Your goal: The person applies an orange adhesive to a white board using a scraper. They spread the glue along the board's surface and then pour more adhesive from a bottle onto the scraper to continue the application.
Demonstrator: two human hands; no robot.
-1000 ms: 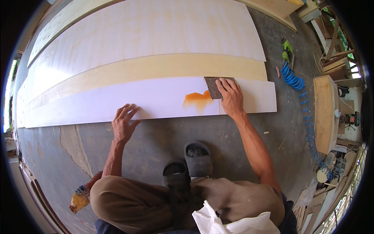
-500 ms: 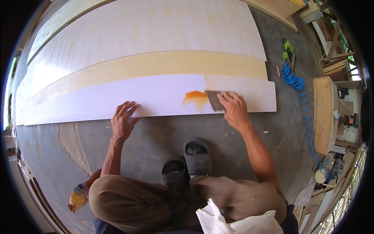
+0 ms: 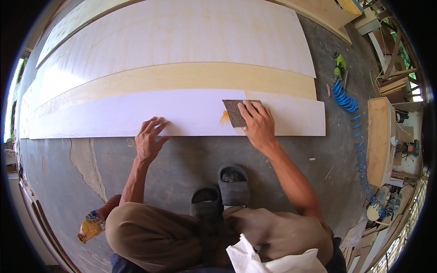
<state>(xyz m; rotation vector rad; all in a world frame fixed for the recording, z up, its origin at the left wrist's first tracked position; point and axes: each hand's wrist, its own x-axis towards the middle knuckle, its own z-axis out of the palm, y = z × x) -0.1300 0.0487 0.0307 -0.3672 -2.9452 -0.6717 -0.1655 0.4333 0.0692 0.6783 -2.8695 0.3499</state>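
Observation:
In my right hand (image 3: 258, 125) is a flat, dark brown, four-sided spreader (image 3: 233, 113), pressed against the long white board (image 3: 191, 111). A small smear of orange glue-like liquid (image 3: 224, 118) shows at the spreader's left edge; whatever lies under the spreader is hidden. My left hand (image 3: 150, 136) rests at the board's near edge, fingers apart and holding nothing. Behind that board runs a pale yellow strip of wood (image 3: 205, 75), with a wide whitish panel (image 3: 182, 34) beyond it.
A plastic bottle with amber contents (image 3: 92, 223) lies on the floor beside my left knee. To the right are a green air tool (image 3: 338, 66), its coiled blue hose (image 3: 346, 98) and a wooden box (image 3: 380, 141). My dark sandals (image 3: 233, 184) are before the board.
My right hand has slid the spreader leftward over the orange patch, much less of which now shows. My left hand stays at the same spot on the board.

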